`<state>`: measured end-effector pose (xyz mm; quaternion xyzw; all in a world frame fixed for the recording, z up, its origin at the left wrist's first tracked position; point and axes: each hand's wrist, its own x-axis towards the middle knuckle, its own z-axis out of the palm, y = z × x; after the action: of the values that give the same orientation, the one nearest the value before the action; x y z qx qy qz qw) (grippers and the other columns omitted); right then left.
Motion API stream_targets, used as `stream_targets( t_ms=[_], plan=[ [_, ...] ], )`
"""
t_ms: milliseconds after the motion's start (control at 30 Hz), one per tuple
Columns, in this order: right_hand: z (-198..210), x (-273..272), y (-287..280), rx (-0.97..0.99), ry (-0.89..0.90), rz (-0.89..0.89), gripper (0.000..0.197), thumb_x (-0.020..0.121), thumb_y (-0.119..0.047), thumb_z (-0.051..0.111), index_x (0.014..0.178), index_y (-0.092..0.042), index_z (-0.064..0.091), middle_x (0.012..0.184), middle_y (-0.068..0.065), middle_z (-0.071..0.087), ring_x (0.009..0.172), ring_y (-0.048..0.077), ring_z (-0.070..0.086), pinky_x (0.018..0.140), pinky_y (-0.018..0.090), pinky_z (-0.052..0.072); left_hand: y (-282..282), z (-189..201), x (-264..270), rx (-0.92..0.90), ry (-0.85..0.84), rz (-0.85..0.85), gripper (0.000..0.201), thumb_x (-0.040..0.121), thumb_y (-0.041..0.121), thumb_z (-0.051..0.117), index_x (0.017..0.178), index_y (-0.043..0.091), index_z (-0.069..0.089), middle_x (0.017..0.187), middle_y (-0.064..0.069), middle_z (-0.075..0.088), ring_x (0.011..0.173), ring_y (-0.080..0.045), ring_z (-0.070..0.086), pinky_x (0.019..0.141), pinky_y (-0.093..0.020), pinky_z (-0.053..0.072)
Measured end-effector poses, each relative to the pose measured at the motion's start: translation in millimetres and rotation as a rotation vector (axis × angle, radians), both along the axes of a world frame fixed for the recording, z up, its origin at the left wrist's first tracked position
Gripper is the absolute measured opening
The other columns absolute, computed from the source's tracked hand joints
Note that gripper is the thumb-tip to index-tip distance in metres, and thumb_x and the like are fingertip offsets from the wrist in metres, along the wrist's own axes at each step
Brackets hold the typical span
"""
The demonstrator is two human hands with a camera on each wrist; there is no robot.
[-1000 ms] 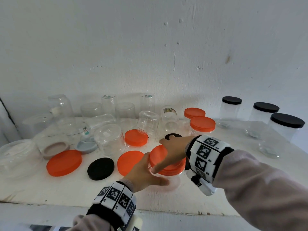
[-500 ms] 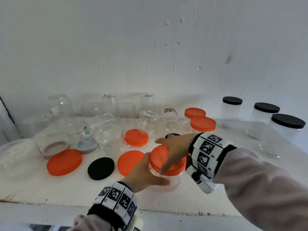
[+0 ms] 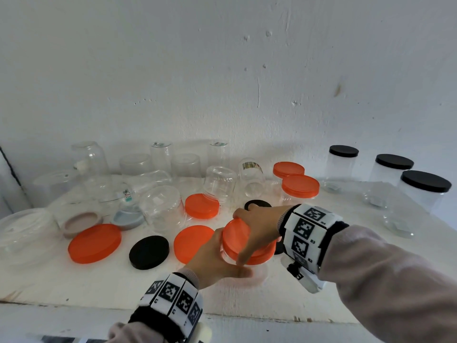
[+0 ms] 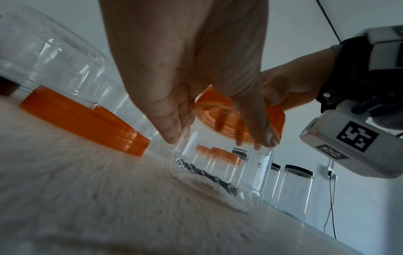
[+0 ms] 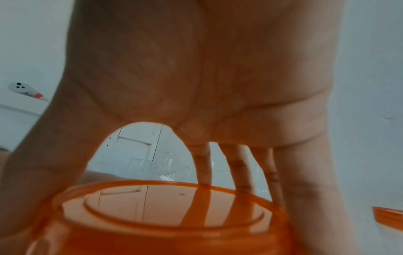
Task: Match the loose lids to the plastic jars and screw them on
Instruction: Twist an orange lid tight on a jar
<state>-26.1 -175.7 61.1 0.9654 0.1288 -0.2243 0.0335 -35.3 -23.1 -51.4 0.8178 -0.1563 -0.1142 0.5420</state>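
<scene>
A clear plastic jar (image 4: pixel 220 165) stands upright near the shelf's front edge with an orange lid (image 3: pixel 237 236) (image 5: pixel 174 217) on its mouth. My left hand (image 3: pixel 220 256) (image 4: pixel 196 103) grips the jar's wall, thumb in front and fingers behind. From above, my right hand (image 3: pixel 257 224) (image 5: pixel 196 103) grips the lid's rim with spread thumb and fingers. Loose orange lids (image 3: pixel 95 242) (image 3: pixel 191 242) (image 3: pixel 201 205) and a black lid (image 3: pixel 149 251) lie to the left among upturned clear jars (image 3: pixel 163 209).
Two orange-lidded jars (image 3: pixel 300 186) stand behind my right hand. Three black-lidded jars (image 3: pixel 425 185) line the right side. A black lid (image 3: pixel 258 204) lies just beyond my right hand. The white shelf (image 3: pixel 74 280) ends at a front edge near my wrists; a white wall backs it.
My right hand has turned on the orange lid, its thumb swinging down towards me. The left hand and jar stay in place.
</scene>
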Motion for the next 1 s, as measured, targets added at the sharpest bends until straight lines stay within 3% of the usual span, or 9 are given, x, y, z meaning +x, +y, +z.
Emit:
stream_targets(
  t_ms=[100,167,400,533,633,733,800,900,1000],
  plan=[
    [-1.0,1.4,-2.1,0.033,0.009,0.028,0.107,0.054,-0.069,0.074,0.141,-0.043,0.018,0.135,-0.007,0.035,0.094,0.016,0.05,0.085,0.044,0.05,0.9,0.7,-0.4,0.02,-0.002,0.002,0.098,0.055,0.032,0.091,0.133,0.033,0.032,0.122,0.018,0.052,0.109,0.002,0.05,0.082,-0.013,0.041],
    [-1.2,2.6,-3.7,0.044,0.021,0.054,0.105,0.055,-0.064,0.077,0.14,-0.047,0.016,0.135,-0.01,0.033,0.113,0.021,0.045,0.086,0.043,0.049,1.2,1.8,0.0,0.034,-0.005,-0.005,0.095,0.056,0.033,0.091,0.13,0.035,0.031,0.118,0.02,0.051,0.105,0.006,0.05,0.075,-0.01,0.042],
    [1.0,5.9,-5.3,0.045,0.039,0.08,0.106,0.054,-0.064,0.077,0.14,-0.049,0.016,0.138,-0.013,0.031,0.125,0.022,0.04,0.092,0.046,0.046,1.7,1.1,0.4,0.036,-0.003,-0.011,0.094,0.056,0.034,0.09,0.128,0.038,0.031,0.119,0.02,0.051,0.107,0.004,0.05,0.077,-0.01,0.041],
    [0.2,3.1,-4.5,0.012,0.0,0.049,0.107,0.053,-0.078,0.069,0.141,-0.044,0.019,0.137,-0.008,0.036,0.111,0.022,0.048,0.088,0.044,0.048,1.7,1.2,0.6,0.026,-0.001,-0.01,0.094,0.056,0.032,0.091,0.129,0.037,0.031,0.119,0.02,0.052,0.106,0.005,0.05,0.075,-0.009,0.042],
    [-3.2,0.0,-2.7,0.029,-0.031,0.01,0.105,0.055,-0.083,0.062,0.141,-0.037,0.024,0.131,-0.003,0.041,0.071,0.013,0.051,0.066,0.032,0.045,1.4,1.1,1.0,0.015,0.01,-0.013,0.097,0.056,0.031,0.091,0.132,0.034,0.031,0.122,0.016,0.054,0.111,0.0,0.052,0.085,-0.015,0.043],
    [-8.8,-2.8,-0.9,0.073,-0.075,-0.07,0.106,0.057,-0.089,0.054,0.14,-0.029,0.029,0.115,-0.001,0.044,0.056,0.011,0.046,0.053,0.027,0.04,1.4,0.9,0.6,0.019,0.001,-0.005,0.096,0.055,0.033,0.091,0.132,0.034,0.034,0.12,0.015,0.057,0.11,-0.001,0.054,0.084,-0.016,0.044],
    [-12.0,-3.5,-0.6,0.095,-0.086,-0.118,0.11,0.054,-0.092,0.05,0.14,-0.027,0.029,0.118,0.002,0.044,0.055,0.013,0.044,0.054,0.029,0.043,1.4,1.0,-0.1,0.029,-0.01,-0.004,0.095,0.055,0.035,0.091,0.131,0.035,0.034,0.118,0.017,0.058,0.108,0.002,0.054,0.081,-0.013,0.043],
    [-13.5,-2.9,-0.3,0.099,-0.07,-0.141,0.115,0.05,-0.093,0.052,0.141,-0.028,0.027,0.133,0.005,0.041,0.057,0.014,0.042,0.067,0.036,0.051,0.8,1.2,-0.5,0.041,-0.017,0.0,0.095,0.055,0.037,0.09,0.131,0.035,0.034,0.118,0.019,0.057,0.108,0.002,0.053,0.082,-0.014,0.043],
    [-12.2,-2.7,0.4,0.109,-0.053,-0.148,0.114,0.049,-0.089,0.058,0.141,-0.029,0.026,0.13,0.003,0.038,0.059,0.014,0.043,0.072,0.037,0.054,-0.3,1.8,-0.8,0.055,-0.028,0.011,0.095,0.055,0.039,0.09,0.131,0.036,0.033,0.116,0.02,0.056,0.106,0.003,0.053,0.078,-0.012,0.042]
  ],
)
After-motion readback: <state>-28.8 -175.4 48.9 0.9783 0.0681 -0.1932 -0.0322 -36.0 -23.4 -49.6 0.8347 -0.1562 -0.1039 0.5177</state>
